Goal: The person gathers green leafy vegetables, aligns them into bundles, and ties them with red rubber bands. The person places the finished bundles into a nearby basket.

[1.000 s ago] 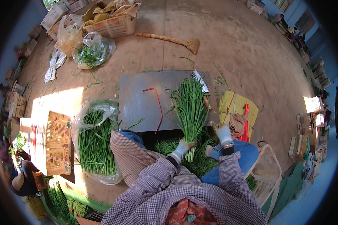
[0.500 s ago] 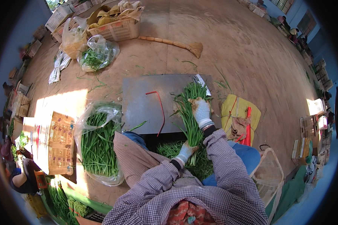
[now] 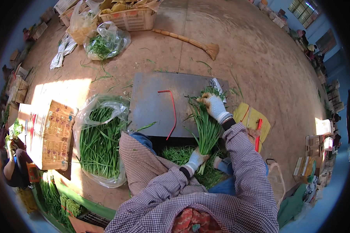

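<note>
"Two gloved hands on that bunch of garlic chives (image 3: pixel 207 130) now, aren't there?"

"Yes. The left hand (image 3: pixel 197 158) has its fingers wrapped round the lower stems, below the frame's centre. The right hand (image 3: pixel 215 105) is what changed: a second ago it was out by the yellow sack (image 3: pixel 265 118), and now it's up near the leafy tips."

"Are those fingers clenched?"

"They curl over the leaves, but how firmly they have hold, I can't tell from here."

"So what does that mean for the work?"

"The bunch has a hand towards each end, I'd say, instead of the left one minding it alone. It slants just right of centre, its top over the grey metal surface (image 3: pixel 149 103). A red strip (image 3: pixel 174 112) lies left of it, and a knife blade (image 3: pixel 216 85) shows beyond the right hand."

"And that full plastic bag (image 3: pixel 112 181)?"

"Left of the frame's centre, packed with long green leaves."
</note>
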A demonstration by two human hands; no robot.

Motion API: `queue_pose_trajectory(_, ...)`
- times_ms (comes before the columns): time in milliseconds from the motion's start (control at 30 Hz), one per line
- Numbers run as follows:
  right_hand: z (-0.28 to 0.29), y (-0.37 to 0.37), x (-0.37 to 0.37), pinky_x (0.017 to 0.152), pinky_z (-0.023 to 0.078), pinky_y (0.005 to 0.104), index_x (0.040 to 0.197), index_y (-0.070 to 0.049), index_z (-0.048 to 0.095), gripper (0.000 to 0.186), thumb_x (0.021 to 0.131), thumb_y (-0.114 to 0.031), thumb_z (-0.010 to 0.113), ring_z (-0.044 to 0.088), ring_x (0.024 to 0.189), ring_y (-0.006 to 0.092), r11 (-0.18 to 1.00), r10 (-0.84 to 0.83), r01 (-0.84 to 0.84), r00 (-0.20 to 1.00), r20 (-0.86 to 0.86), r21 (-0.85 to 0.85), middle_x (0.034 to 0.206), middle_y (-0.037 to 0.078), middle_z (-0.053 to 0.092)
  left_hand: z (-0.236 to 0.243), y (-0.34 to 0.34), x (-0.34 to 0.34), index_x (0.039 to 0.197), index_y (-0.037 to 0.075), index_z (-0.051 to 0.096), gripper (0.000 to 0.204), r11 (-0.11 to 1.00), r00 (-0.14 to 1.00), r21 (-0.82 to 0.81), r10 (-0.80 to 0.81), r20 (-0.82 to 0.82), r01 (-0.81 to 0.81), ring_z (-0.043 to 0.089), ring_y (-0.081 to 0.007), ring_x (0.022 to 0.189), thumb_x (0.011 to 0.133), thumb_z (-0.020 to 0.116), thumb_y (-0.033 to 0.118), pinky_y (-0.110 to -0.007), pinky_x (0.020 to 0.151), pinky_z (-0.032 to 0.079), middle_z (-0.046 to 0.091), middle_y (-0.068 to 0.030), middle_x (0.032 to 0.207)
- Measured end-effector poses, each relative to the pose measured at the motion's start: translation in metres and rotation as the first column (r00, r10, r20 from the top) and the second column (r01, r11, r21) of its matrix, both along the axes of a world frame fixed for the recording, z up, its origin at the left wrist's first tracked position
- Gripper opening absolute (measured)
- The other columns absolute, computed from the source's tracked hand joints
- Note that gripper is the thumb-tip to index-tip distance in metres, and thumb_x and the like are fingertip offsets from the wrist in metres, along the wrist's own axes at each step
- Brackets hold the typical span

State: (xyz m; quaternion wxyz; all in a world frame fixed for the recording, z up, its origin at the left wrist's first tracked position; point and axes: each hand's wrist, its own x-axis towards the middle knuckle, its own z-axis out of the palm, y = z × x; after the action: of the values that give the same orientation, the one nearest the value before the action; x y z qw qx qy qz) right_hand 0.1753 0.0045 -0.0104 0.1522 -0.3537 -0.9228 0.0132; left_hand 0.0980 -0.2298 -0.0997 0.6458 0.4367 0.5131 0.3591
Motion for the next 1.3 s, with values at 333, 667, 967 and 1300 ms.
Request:
queue_pose_trajectory(333, 0.006, 0.029, 0.019, 0.075, 0.047, 0.0396, 0.098, -0.007, 0.061, 0.021, 0.079, -0.016, 0.061, 0.058, 0.089, 0.0294, 0.838, -0.516, 0.545, 0.778, -0.359, -0.025, 0.106, 0.015, 0.059, -0.072, -0.008, 0.025, 0.119, 0.002, 0.047, 0.05, 0.912, 0.692, -0.41, 0.317, 0.649, -0.034, 0.057, -0.0304, 0.098, 0.079, 0.065, 0.023, -0.035, 0.085, 0.047, 0.062, -0.0132, 0.109)
queue_pose_trajectory(667, -0.053, -0.109, -0.052, 0.059, 0.049, 0.042, 0.083, -0.008, 0.065, 0.023, 0.082, -0.029, 0.057, 0.066, 0.068, 0.0286, 0.973, -0.161, 0.223, 0.849, 0.504, -0.065, 0.075, 0.014, 0.065, -0.039, -0.008, 0.019, 0.119, 0.0, 0.048, 0.055, 0.984, 0.957, 0.018, -0.168, -0.237, 0.177, 0.058, -0.0335, 0.101, 0.077, 0.068, 0.029, -0.036, 0.09, 0.045, 0.063, -0.0153, 0.111)
queue_pose_trajectory(967, 0.026, -0.02, -0.007, 0.062, 0.05, 0.025, 0.102, -0.002, 0.055, 0.012, 0.094, -0.011, 0.052, 0.062, 0.068, 0.0147, 0.731, -0.566, -0.101, 0.463, -0.682, -0.675, 0.084, 0.004, 0.063, -0.048, -0.009, 0.018, 0.119, -0.002, 0.045, 0.055, 0.984, 0.996, -0.164, 0.083, 0.045, -0.075, 0.061, -0.0332, 0.097, 0.071, 0.068, 0.014, -0.035, 0.085, 0.049, 0.063, -0.0177, 0.108)
queue_pose_trajectory(1300, -0.015, -0.022, 0.052, 0.064, 0.049, 0.0434, 0.076, -0.01, 0.064, 0.011, 0.08, -0.019, 0.059, 0.063, 0.069, 0.031, 0.948, -0.318, 0.312, 0.922, 0.221, 0.065, 0.075, 0.011, 0.063, -0.054, -0.01, 0.015, 0.116, 0.001, 0.046, 0.047, 0.927, 0.57, -0.376, 0.309, 0.761, -0.001, 0.061, -0.0256, 0.091, 0.073, 0.063, 0.006, -0.034, 0.075, 0.051, 0.064, -0.0134, 0.105)
